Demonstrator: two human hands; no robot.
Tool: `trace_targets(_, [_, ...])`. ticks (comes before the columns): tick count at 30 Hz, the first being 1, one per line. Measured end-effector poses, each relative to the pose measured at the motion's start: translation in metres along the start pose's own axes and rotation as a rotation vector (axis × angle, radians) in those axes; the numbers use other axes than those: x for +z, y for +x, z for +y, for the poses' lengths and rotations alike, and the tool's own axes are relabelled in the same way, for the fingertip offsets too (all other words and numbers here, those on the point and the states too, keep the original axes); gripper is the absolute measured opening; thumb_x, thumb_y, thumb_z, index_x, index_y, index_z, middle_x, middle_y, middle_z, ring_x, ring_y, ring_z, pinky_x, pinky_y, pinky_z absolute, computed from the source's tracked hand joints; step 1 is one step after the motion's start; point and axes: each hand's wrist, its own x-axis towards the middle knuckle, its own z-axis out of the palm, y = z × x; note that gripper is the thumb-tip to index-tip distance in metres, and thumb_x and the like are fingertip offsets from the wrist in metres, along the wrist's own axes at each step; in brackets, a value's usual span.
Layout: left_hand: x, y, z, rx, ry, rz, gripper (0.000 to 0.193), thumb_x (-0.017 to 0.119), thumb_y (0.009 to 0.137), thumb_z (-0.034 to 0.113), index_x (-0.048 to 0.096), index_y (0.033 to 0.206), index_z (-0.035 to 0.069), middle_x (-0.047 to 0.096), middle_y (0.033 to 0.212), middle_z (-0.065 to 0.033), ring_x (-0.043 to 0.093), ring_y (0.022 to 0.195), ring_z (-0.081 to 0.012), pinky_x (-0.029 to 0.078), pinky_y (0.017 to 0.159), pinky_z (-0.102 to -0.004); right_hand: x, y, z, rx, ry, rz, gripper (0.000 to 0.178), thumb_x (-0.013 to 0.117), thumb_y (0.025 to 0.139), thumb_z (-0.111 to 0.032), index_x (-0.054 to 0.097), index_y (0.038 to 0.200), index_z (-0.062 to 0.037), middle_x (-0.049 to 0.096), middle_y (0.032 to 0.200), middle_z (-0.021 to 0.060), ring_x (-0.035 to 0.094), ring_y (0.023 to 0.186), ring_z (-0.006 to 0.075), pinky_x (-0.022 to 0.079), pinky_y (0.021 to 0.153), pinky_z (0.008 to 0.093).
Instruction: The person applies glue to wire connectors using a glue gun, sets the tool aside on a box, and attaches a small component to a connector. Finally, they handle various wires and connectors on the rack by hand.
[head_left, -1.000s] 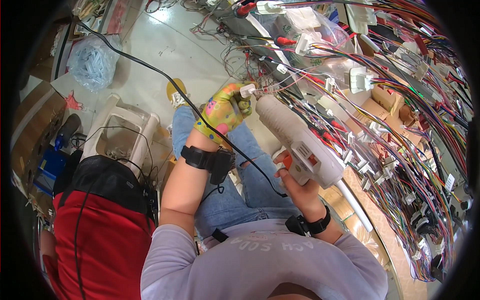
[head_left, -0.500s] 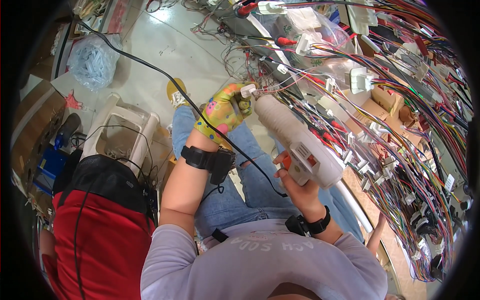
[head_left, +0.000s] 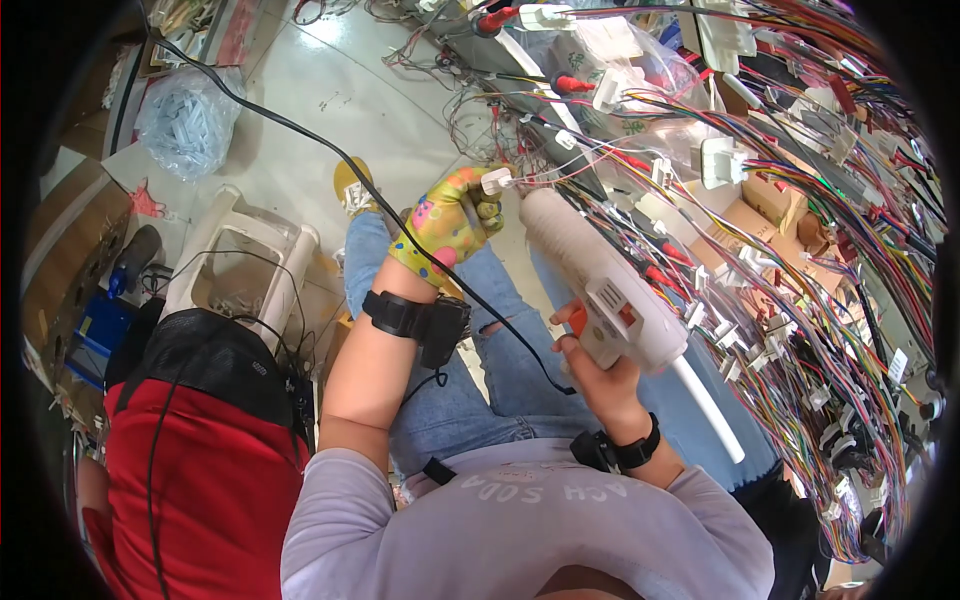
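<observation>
The gloved left hand pinches a small white connector near the front end of a white glue gun, which the bare right hand grips by its handle, a white stick jutting rearward.

A head-worn fisheye looks steeply down at the nearby left hand and right hand.
</observation>
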Motion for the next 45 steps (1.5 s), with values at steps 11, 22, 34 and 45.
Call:
trace_targets(11, [-0.018,0.006,0.003,-0.073,-0.026,-0.135,0.032,0.052,0.089,0.027,0.059,0.111,0.004,0.061,0.111,-0.0109,0.058,0.1,-0.0236,0.046,0.088,-0.0389,0.0,-0.001,0.004,0.023,0.036,-0.009,0.05,0.056,0.079,0.005,0.039,0.125,-0.001,0.052,0.109,0.0129,0.054,0.101,0.0213,0.053,0.072,0.0312])
trace_targets(22, [-0.018,0.029,0.008,0.025,0.113,-0.109,0.033,0.053,0.089,0.019,0.055,0.119,0.005,0.061,0.108,-0.007,0.059,0.092,-0.0176,0.046,0.081,-0.0299,0.004,0.001,-0.004,0.049,-0.005,-0.036,0.048,0.056,0.079,0.005,0.04,0.124,0.0008,0.053,0.109,0.0146,0.054,0.103,0.0235,0.053,0.075,0.0328])
trace_targets(34, [-0.109,0.085,0.023,0.668,1.376,-0.289,0.044,0.046,0.084,-0.003,0.044,0.129,0.0,0.055,0.121,-0.0119,0.053,0.114,-0.0246,0.044,0.094,-0.0311,0.004,-0.001,-0.012,0.023,0.038,-0.051,0.046,0.056,0.081,0.003,0.041,0.124,0.0006,0.053,0.112,0.0148,0.052,0.111,0.0274,0.052,0.082,0.0362])
trace_targets(45, [-0.209,-0.034,0.1,0.6,0.1,0.66,0.04,0.059,0.083,0.019,0.05,0.121,0.011,0.058,0.112,-0.0047,0.056,0.1,-0.0185,0.045,0.085,-0.032,-0.007,-0.02,-0.017,-0.07,-0.225,-0.236,0.056,0.054,0.083,0.004,0.034,0.134,-0.0033,0.046,0.131,0.0139,0.046,0.121,0.025,0.043,0.096,0.038])
